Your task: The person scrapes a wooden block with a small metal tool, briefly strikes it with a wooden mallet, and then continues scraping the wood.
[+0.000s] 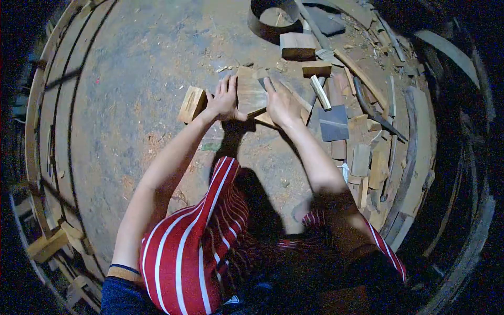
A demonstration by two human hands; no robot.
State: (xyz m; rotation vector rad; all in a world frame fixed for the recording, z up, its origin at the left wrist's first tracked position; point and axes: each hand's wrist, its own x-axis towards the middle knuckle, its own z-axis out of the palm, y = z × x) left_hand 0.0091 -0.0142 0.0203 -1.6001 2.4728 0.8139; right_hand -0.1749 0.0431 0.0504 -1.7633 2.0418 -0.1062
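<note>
Both of my hands grip one flat wooden board (250, 93) that rests on the dusty floor in front of me. My left hand (224, 101) clasps its left edge, fingers spread upward along the wood. My right hand (281, 102) presses on its right edge. A second plank lies partly under the board and under my right hand. A small wooden block (191, 104) stands on the floor just left of my left hand, apart from it.
Several wood offcuts and planks (362, 152) lie scattered to the right. A dark flat slab (333, 123) and a long dark tool (375, 111) are near my right hand. Blocks (296, 46) and a curved metal band (268, 23) sit beyond. My knees in red striped cloth (199, 236) are below.
</note>
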